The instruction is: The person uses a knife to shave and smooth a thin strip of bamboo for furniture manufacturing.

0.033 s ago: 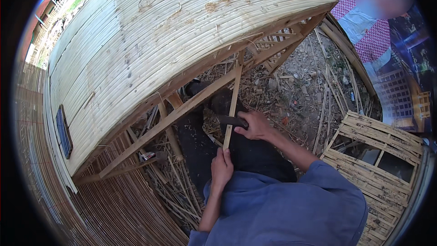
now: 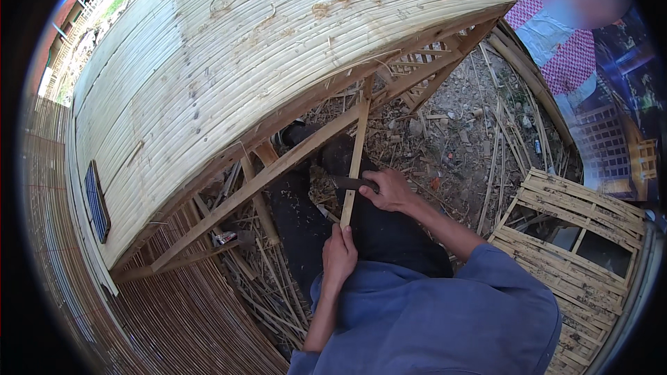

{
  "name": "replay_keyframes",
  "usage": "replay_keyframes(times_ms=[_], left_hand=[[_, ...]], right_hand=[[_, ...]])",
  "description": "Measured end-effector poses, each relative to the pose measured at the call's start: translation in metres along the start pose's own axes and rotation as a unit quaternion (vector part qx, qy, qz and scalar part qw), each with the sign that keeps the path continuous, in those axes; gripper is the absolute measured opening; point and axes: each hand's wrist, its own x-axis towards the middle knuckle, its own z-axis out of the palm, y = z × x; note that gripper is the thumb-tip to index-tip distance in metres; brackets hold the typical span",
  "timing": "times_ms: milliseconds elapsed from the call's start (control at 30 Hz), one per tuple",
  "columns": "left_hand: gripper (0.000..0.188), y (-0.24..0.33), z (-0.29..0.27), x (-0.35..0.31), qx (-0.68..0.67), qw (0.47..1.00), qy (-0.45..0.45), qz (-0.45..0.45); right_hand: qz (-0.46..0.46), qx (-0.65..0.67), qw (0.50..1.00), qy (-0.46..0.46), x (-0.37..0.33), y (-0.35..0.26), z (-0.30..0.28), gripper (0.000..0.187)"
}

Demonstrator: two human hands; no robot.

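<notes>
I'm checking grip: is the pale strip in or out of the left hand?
In: the left hand closes around the pale strip low down.

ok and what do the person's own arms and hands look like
The left hand and right hand wear no gloves, and no watch or bracelet shows. The plain blue fabric shirt has sleeves that leave the forearms bare.

**Where Things Lie Around Us**

From the wooden strip (image 2: 358, 142) we have our left hand (image 2: 338, 253) at six o'clock, on its near end, and our right hand (image 2: 388, 191) at three, a knife (image 2: 353, 183) across the strip. The slatted tabletop (image 2: 229, 90) spreads from nine to one, bearing a slab (image 2: 96, 201) at nine and shavings (image 2: 320, 10) at twelve. We find a stick screen (image 2: 180, 305) at eight and a slatted panel (image 2: 549, 292) at four.
</notes>
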Motion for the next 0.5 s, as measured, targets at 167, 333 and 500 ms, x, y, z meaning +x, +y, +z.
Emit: replay_keyframes(times_ms=[167,333,500], left_hand=[[0.04,0.016,-0.009,0.019,-0.046,0.995,-0.065,-0.057],[0.045,0.009,-0.004,0.023,-0.033,0.997,-0.038,-0.05],[0.05,0.01,0.003,0.036,-0.03,0.997,-0.038,-0.052]], right_hand=[[0.014,0.009,0.999,0.031,0.001,0.008,0.005,0.064],[-0.038,-0.025,0.996,0.074,0.008,0.012,0.013,0.064],[0.025,-0.055,0.991,0.117,0.017,0.005,0.007,0.065]])
